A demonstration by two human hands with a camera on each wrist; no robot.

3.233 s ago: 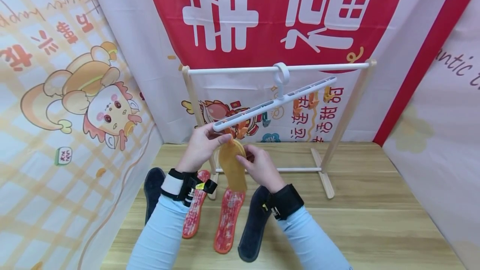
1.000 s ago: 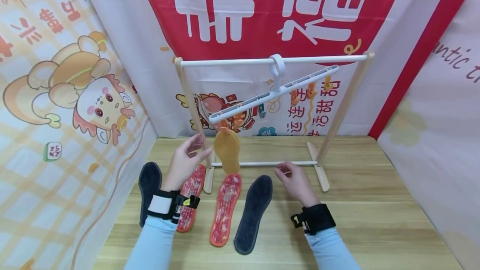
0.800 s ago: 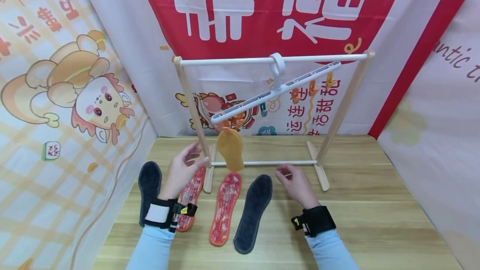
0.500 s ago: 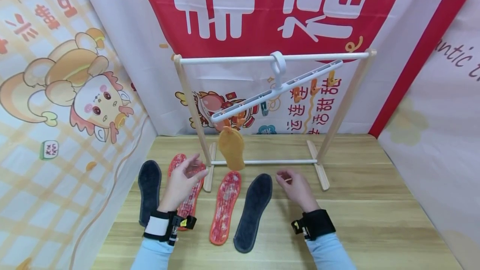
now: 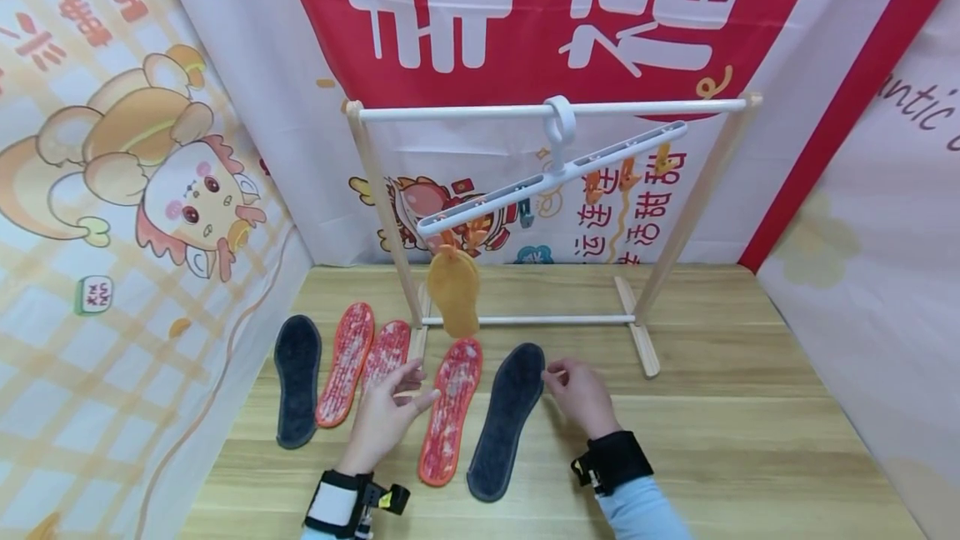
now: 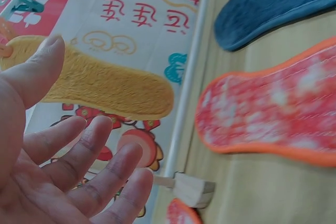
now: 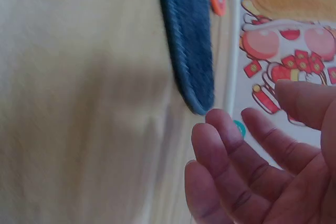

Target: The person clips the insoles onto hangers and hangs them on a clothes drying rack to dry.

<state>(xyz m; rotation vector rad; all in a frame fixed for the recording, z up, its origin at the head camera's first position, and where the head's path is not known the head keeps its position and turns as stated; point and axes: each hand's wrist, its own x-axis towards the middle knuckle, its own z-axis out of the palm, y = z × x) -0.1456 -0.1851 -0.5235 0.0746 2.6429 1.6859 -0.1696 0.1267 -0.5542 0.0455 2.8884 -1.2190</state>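
Observation:
A tan insole [image 5: 454, 294] hangs from an orange clip [image 5: 447, 250] at the low left end of the white clip hanger [image 5: 551, 177]. My left hand [image 5: 386, 419], fingers relaxed and holding nothing, hovers between two red-patterned insoles. One is the red insole [image 5: 452, 411] to its right; the other red insole [image 5: 387, 348] is partly covered by the hand. My right hand [image 5: 581, 394] is beside the toe end of a dark insole [image 5: 507, 423], fingers loosely bent around nothing; whether they touch its edge is unclear. In the right wrist view, the dark insole [image 7: 191, 51] lies just past the fingertips.
The hanger hooks over the top bar of a wood-and-white rack [image 5: 682, 207]. Another dark insole [image 5: 297, 382] and a third red insole [image 5: 347, 365] lie at the left of the table [image 5: 735, 440]. More clips [image 5: 627, 175] hang at the hanger's right end. Printed cloth walls surround the table.
Earlier both hands were at the tan insole by the clip; it now hangs free. Both hands have withdrawn, and the left has lately moved rightward and down, the right leftward toward the dark insole.

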